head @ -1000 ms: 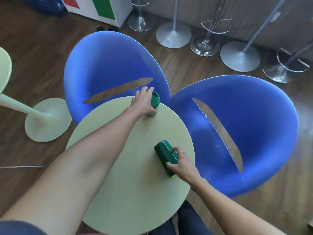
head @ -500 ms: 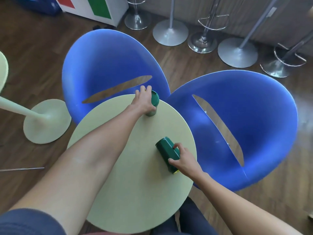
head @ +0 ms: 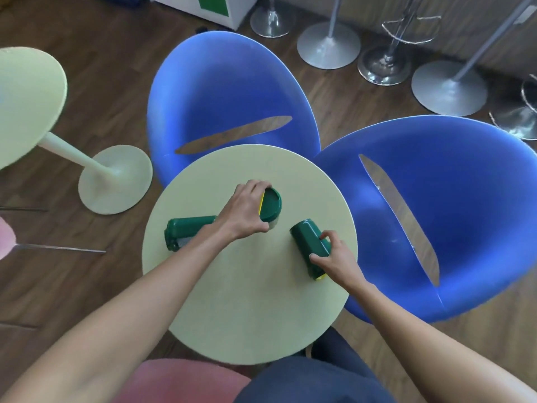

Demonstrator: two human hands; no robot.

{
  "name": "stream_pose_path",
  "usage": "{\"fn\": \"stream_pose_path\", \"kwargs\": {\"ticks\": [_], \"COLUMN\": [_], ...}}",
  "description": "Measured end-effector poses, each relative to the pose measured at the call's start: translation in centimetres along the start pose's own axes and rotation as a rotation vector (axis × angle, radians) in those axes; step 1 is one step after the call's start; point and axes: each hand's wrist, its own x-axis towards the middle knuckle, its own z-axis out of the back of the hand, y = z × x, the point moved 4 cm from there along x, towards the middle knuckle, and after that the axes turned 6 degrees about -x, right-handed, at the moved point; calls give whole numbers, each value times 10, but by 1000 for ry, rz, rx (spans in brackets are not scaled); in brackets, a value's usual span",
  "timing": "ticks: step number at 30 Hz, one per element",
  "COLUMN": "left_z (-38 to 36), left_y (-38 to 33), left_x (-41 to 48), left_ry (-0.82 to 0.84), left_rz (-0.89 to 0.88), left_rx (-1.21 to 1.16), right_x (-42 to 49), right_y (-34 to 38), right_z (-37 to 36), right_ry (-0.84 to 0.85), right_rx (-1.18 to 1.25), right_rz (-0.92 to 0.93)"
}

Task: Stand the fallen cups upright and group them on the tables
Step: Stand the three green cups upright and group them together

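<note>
Three dark green cups are on the round pale green table [head: 250,301]. My left hand [head: 245,212] grips an upright cup [head: 271,206] near the table's middle, its flat base facing up. My right hand [head: 334,254] holds a second cup [head: 309,244] that lies on its side at the right, with a yellow rim at its near end. A third cup [head: 186,231] lies on its side at the left, partly hidden behind my left forearm.
Two blue shell chairs [head: 229,91] [head: 453,205] stand right behind the table. A second pale green table [head: 26,103] with a round foot is at the left. Metal stool bases [head: 328,46] line the back. A pink seat [head: 180,379] is close below me.
My left hand has drawn the upright cup from the far edge toward the table's middle. The view shifted, and a third fallen cup shows at the left. My right hand stays on its lying cup.
</note>
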Motion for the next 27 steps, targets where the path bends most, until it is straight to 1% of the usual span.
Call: {"fn": "stream_pose_path", "kwargs": {"ticks": [8,21,27], "left_z": [-14,-23,-27], "left_y": [21,42,49], "left_x": [-43,-44,-47], "left_ry": [44,65,65], "left_rz": [-68,6,12], "left_rx": [-12,-122,-161], "right_x": [-1,-6,-17], "right_y": [-1,-5,-19], "right_z": [-2,-6,-16], "right_ry": [-10,-32,-45], "right_rx": [-38,20,-20], "right_rz": [7,28,29]}}
